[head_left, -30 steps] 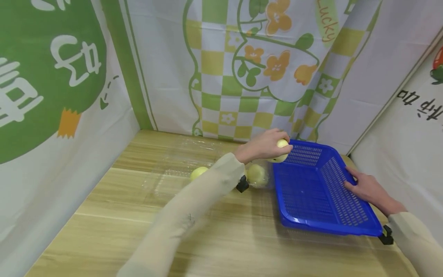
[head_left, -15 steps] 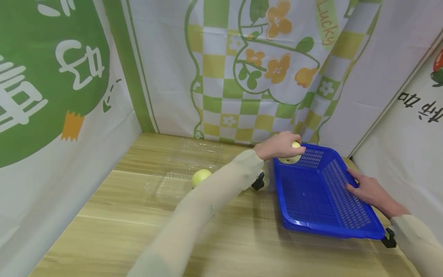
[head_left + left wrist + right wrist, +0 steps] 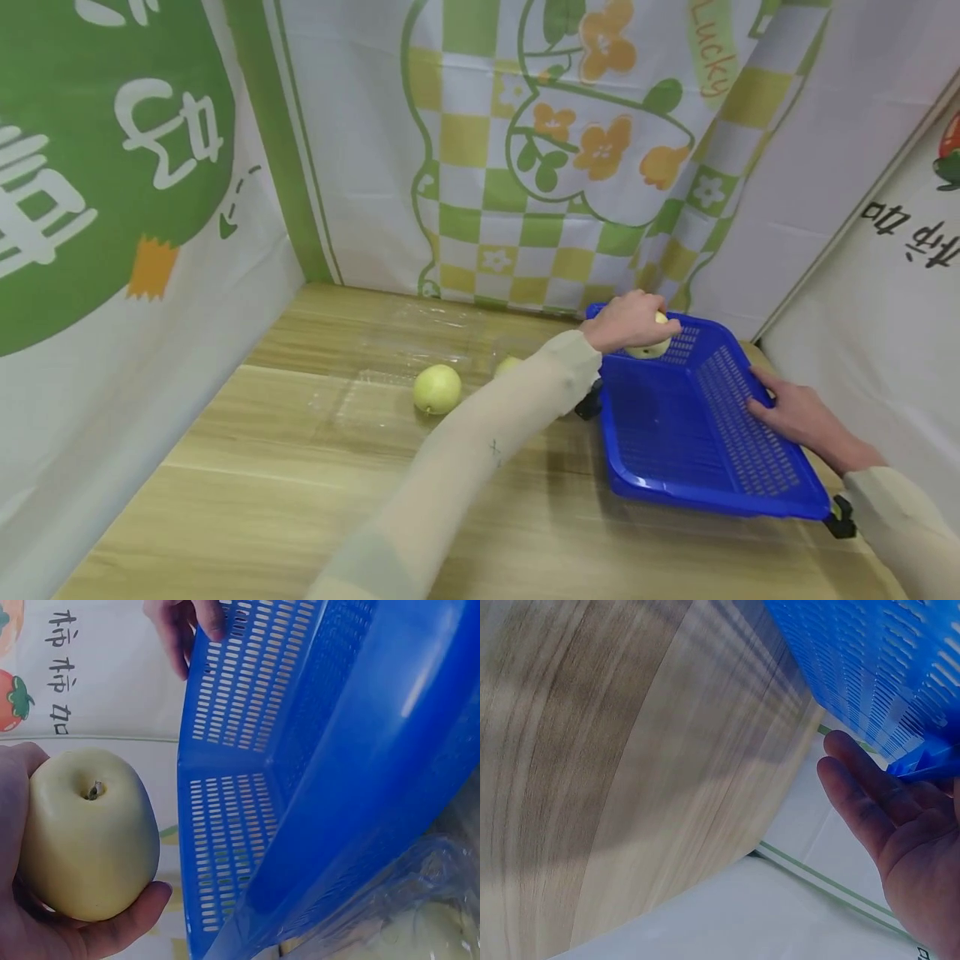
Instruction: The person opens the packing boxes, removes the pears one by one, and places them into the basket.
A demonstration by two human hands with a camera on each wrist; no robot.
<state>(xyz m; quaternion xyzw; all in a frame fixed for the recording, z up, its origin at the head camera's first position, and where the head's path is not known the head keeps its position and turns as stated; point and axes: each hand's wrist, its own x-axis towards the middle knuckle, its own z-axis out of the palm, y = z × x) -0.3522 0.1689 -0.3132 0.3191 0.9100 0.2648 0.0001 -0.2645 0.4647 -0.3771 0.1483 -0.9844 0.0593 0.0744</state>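
Note:
My left hand (image 3: 627,322) holds a pale yellow apple (image 3: 91,832) over the far left corner of a blue plastic basket (image 3: 660,425). In the left wrist view the apple's stem faces the camera, with fingers and thumb around its side. My right hand (image 3: 806,421) grips the basket's right rim, thumb inside and fingers outside. The right wrist view shows those fingers (image 3: 855,795) under the slotted wall. The basket is tilted, and its visible floor holds nothing. Another yellow-green apple (image 3: 437,389) sits by a clear plastic box (image 3: 367,400) on the table.
Behind my left sleeve, part of another apple (image 3: 507,365) shows. In the left wrist view, clear wrapping (image 3: 442,862) covers pale fruit below the basket. The wooden table (image 3: 247,492) ends at a printed cloth backdrop (image 3: 495,217), with cloth walls at both sides.
My left hand has moved right with the apple, from the basket's left rim to over its far left corner. The apple on the table has come into fuller view. My right hand keeps its grip.

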